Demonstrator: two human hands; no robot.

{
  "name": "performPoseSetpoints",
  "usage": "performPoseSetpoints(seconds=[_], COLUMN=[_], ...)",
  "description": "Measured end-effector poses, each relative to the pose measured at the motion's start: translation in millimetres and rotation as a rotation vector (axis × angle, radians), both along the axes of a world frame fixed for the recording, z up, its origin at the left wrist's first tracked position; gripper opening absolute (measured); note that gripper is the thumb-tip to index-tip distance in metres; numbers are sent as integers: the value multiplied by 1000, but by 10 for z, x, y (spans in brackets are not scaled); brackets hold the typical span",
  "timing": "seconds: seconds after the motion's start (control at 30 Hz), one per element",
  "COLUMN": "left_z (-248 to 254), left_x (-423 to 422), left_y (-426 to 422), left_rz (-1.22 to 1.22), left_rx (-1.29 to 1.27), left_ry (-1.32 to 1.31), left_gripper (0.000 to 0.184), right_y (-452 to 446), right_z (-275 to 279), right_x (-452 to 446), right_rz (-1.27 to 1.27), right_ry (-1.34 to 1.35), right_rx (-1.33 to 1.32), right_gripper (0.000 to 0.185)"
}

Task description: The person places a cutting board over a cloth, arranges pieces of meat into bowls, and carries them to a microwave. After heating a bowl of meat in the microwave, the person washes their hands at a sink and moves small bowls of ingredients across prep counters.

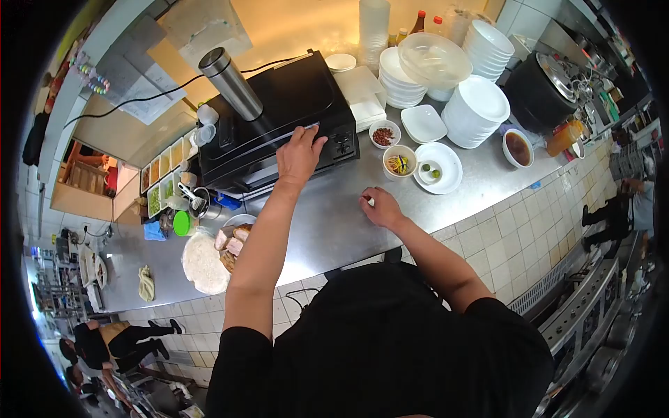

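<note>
My left hand (300, 155) is at the front of a black countertop oven (279, 104), its fingers hooked over the shiny door handle (315, 128). The oven door looks closed. Above the steel counter (334, 223), my right hand (382, 207) is curled. A small pale patch shows between its fingers, and I cannot tell whether it is an object. Nearest to that hand are a cup with yellow and dark contents (399, 163) and a white plate (446, 164) bearing small green round pieces and a little white dish.
A steel flask (233, 87) stands on the oven. Bowl stacks (476, 115), a bowl of dark red bits (383, 134) and a bowl of brown liquid (518, 148) line the right. Cut meat (233, 244) and a round white board (203, 265) lie left. Other people (104, 345) stand beyond.
</note>
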State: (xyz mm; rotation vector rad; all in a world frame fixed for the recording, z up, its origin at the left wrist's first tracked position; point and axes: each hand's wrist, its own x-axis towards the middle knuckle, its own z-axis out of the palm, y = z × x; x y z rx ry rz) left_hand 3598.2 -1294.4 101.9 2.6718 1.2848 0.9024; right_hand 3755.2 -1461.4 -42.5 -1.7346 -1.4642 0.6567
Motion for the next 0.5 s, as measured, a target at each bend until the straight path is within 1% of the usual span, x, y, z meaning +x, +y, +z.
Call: performPoseSetpoints(seconds=[0.03, 0.1, 0.13, 0.2, 0.27, 0.33, 0.4, 0.5], left_z=[42, 119, 193, 304, 303, 308, 311, 324], left_x=[16, 35, 52, 99, 93, 91, 98, 103], left_y=[18, 52, 78, 127, 155, 170, 163, 155], left_rz=[-11, 85, 77, 140, 127, 114, 98, 98], left_rx=[5, -78, -76, -264, -264, -265, -249, -247], left_ry=[7, 24, 35, 206, 216, 229, 154, 136], left_gripper=[35, 45, 45, 59, 60, 61, 61, 61], right_y=[73, 202, 274, 410, 573, 730, 885, 1099], right_z=[-9, 11, 28, 57, 95, 112, 114, 129], right_x=[5, -1, -14, -49, -63, -92, -131, -174], right_rz=[30, 19, 19, -16, -46, -99, -154, -226], right_ry=[19, 47, 66, 104, 132, 106, 118, 113], right_rx=[-12, -47, -82, -70, -55, -87, -63, -56], right_gripper=[19, 21, 22, 23, 24, 26, 28, 33])
